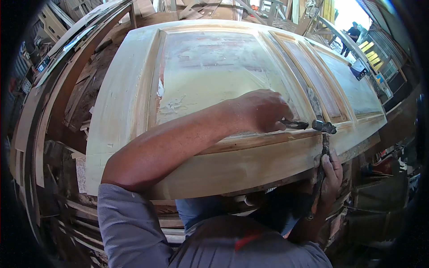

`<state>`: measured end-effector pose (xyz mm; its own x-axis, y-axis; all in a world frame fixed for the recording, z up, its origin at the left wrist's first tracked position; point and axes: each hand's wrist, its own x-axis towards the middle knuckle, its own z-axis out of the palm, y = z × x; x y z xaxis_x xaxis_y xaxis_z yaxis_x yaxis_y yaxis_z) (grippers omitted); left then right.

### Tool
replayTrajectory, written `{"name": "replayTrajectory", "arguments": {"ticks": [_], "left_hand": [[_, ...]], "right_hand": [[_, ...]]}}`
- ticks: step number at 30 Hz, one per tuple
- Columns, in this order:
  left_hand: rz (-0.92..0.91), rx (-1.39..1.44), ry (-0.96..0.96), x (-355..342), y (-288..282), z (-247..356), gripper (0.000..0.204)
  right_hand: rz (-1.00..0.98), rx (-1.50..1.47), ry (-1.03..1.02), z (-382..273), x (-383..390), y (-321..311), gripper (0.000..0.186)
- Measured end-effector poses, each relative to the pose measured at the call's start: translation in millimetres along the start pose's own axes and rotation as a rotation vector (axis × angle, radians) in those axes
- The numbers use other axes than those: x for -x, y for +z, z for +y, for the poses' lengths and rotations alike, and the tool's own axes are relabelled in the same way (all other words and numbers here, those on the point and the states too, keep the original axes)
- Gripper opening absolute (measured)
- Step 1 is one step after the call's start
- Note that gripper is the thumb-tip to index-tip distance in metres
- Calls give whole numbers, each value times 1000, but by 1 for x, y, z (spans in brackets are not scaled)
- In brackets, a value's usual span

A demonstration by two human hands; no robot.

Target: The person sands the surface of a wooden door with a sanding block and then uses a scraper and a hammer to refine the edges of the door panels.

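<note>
A large wooden panel door [214, 178] lies flat before me, its frame in pale timber and its recessed panels smeared with white. My left hand [263, 109] is closed over the lower part of the large panel, gripping a short dark metal tool [296, 124] that points right; its exact kind is not clear. In my right hand [331, 172], at the door's near right edge, is a hammer [325, 127], its worn handle running down toward me. The hammer's dark head is close to the tip of the metal tool. Beyond the head, a flat, stained strip-like piece [314, 102] lies on the door.
Long boards [67, 85] are stacked on a rack at the left. Scrap wood [82, 89] litters the ground beyond the door's left side. A dark blue container [357, 71] sits on the far right corner. Another person [351, 38] stands in the distance at upper right.
</note>
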<state>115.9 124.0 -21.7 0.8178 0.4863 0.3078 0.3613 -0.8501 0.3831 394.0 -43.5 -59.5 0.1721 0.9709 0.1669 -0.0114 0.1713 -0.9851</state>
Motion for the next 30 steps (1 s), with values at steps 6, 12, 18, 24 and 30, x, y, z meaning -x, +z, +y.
{"name": "replayTrajectory", "arguments": {"ticks": [6, 12, 18, 24, 30], "left_hand": [[18, -56, 62, -1, 0, -3, 21], [35, -24, 41, 0, 6, -10, 22], [66, -5, 22, -1, 6, -8, 27], [123, -67, 65, -3, 14, -11, 24], [97, -37, 24, 3, 10, -9, 20]], "right_hand": [[109, -74, 25, 6, 4, 7, 50], [143, -99, 41, 5, 20, 46, 51], [279, -168, -51, 7, 14, 40, 51], [213, -97, -8, 9, 14, 32, 44], [37, 22, 63, 8, 10, 33, 49]]}}
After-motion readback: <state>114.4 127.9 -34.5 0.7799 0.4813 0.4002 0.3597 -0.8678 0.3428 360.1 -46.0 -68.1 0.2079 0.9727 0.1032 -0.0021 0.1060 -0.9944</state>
